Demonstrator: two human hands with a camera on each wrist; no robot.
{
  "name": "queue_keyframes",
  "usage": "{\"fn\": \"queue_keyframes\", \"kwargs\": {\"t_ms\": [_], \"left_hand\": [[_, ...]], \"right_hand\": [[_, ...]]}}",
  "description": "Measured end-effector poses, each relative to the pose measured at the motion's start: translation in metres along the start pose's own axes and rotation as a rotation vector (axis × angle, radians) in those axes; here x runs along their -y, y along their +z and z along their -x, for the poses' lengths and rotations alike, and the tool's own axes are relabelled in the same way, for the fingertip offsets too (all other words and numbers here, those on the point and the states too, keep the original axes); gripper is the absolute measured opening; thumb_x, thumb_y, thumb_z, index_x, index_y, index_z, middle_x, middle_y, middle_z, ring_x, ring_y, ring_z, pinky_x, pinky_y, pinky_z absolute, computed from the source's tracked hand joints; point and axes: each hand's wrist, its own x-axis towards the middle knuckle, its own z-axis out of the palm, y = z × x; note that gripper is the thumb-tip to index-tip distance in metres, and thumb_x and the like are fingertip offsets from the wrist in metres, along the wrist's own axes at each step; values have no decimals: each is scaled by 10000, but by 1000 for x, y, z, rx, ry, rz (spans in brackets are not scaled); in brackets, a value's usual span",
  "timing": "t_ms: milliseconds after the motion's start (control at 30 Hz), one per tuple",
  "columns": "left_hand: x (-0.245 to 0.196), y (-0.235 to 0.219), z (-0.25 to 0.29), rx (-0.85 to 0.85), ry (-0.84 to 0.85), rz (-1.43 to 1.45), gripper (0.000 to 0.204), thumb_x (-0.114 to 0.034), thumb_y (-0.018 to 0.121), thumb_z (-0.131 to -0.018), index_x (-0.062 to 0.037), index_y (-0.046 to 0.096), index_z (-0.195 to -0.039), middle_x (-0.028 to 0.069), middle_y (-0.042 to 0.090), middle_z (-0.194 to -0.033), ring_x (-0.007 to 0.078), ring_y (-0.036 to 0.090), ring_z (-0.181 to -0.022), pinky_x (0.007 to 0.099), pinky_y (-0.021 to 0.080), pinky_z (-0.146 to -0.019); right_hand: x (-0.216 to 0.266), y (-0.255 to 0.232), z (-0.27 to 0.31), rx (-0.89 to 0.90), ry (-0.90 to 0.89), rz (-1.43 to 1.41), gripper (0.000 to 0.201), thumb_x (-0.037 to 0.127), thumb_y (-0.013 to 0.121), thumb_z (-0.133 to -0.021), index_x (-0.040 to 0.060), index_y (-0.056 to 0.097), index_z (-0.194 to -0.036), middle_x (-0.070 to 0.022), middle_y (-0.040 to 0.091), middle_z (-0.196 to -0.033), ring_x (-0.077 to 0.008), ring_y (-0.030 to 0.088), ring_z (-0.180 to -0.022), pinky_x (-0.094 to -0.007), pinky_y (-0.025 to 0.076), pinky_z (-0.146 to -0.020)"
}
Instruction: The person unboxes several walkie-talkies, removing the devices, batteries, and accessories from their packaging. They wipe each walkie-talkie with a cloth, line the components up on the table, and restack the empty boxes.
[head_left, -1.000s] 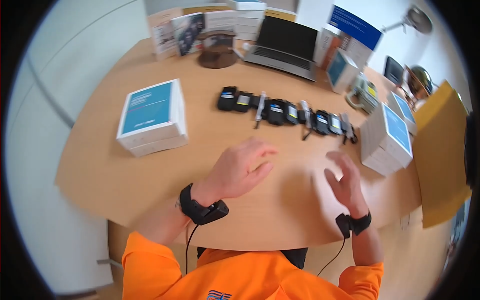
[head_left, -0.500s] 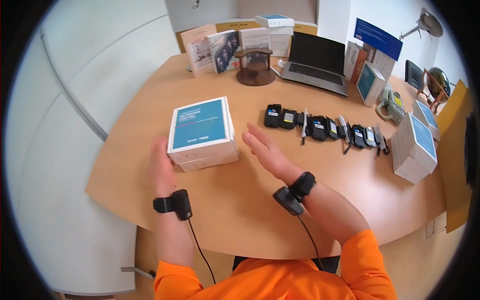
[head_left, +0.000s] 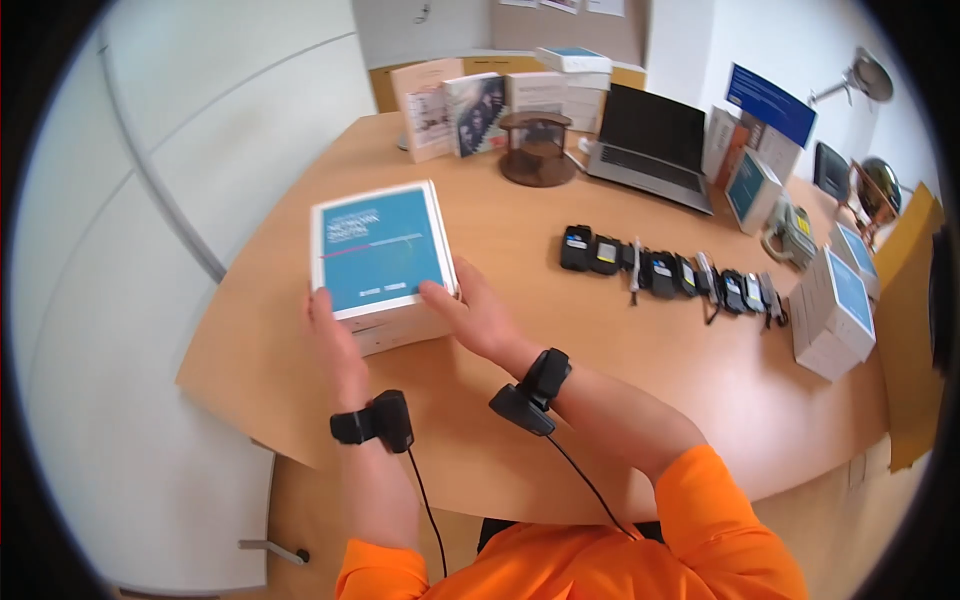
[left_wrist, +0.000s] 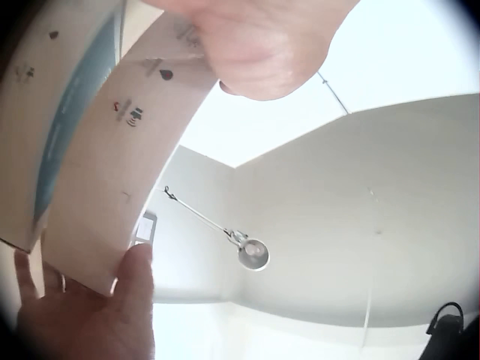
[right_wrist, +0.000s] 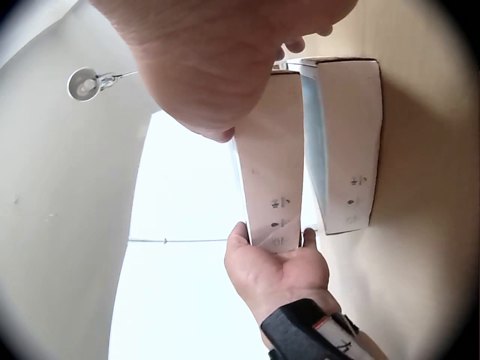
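Both hands have closed in on the upper white box since half a second ago, when the right hand stood apart from it, and that box has come up off the lower white box. Now the left hand grips its left side and the right hand its right side, thumbs on the lid and fingers reaching beneath. It is held over the left part of the tabletop, toward the left edge; both wrist views show a gap between the two boxes.

Its teal lid label reads "NETWORK" and, under that, "DIGITAL", in white capitals; the line above and the small marks along the near edge are too blurred to read. One side carries small printed symbols, among them a dark drop; the lower box bears similar ones.

Right of the tabletop's middle, a row of black devices has small blue, yellow and white labels, their print too tiny to make out. White boxes with blue tops stand near the right edge. Toward the far edge are upright books, a dark round stand and an open laptop. Near the far right corner, a blue panel carries white lettering that cannot be read.
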Motion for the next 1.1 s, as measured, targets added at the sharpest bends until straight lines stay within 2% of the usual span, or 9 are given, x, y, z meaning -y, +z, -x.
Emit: {"fn": "queue_keyframes", "kwargs": {"t_ms": [133,233,467,567,633,767,900,1000,1100], "left_hand": [[-33,23,28,215,-38,272,504,-241,504,-988,15,453,-1419,116,568,-1321,222,552,-1215,357,438,-1049],[-28,35,44,550,-194,288,527,-217,532,-971,4,432,-1439,113,561,-1332,218,549,-1232,358,425,-1075],[-3,87,138,1104,-596,75,659,-151,621,-924,10,347,-1502,114,555,-1351,200,562,-1218,337,481,-1002],[-5,112,172,1216,-768,45,688,-175,637,-940,-5,322,-1527,115,556,-1365,195,597,-1182,320,508,-966],[-4,133,185,1261,-846,51,696,-193,630,-959,-19,297,-1545,132,563,-1362,198,618,-1164,328,529,-948],[3,169,213,1369,-908,38,692,-211,625,-972,-26,291,-1550,126,592,-1325,200,628,-1152,348,548,-935],[13,196,248,1333,-984,142,590,-268,577,-1014,-38,363,-1513,93,652,-1193,173,671,-1010,337,585,-800],[18,207,245,1537,-952,116,478,-313,507,-1052,-62,445,-1453,67,668,-1094,149,669,-876,312,571,-692],[5,206,254,1439,-833,-66,417,-344,456,-1070,-90,497,-1399,48,662,-1056,141,646,-806,296,544,-643]], "right_hand": [[52,-30,43,-107,-15,-453,719,238,627,-997,16,250,-1568,-143,558,-1350,-211,563,-1188,-358,499,-967],[74,-80,97,-138,71,-397,766,148,644,-985,35,188,-1590,-85,557,-1333,-143,571,-1129,-308,515,-917],[89,-153,262,-421,400,-226,829,153,706,-944,58,198,-1593,-115,469,-1462,-181,634,-1100,-317,579,-798],[92,-151,326,-596,280,-150,889,108,744,-896,73,197,-1596,-134,426,-1511,-242,654,-1112,-351,585,-843],[107,-160,353,-519,161,466,860,64,763,-847,57,284,-1561,-152,443,-1493,-293,664,-1093,-370,579,-872],[112,-181,386,-397,80,997,743,11,777,-745,10,480,-1427,-194,514,-1408,-389,655,-1079,-396,558,-916],[130,-208,398,-452,0,1117,488,19,757,-720,22,633,-1192,-167,633,-1207,-345,652,-953,-380,544,-798],[159,-228,392,-470,-59,1158,356,30,744,-724,45,660,-1070,-136,678,-1060,-319,623,-841,-371,510,-719],[170,-265,367,-625,-210,1091,271,23,735,-729,47,659,-988,-123,686,-946,-315,604,-760,-391,490,-718]]}}
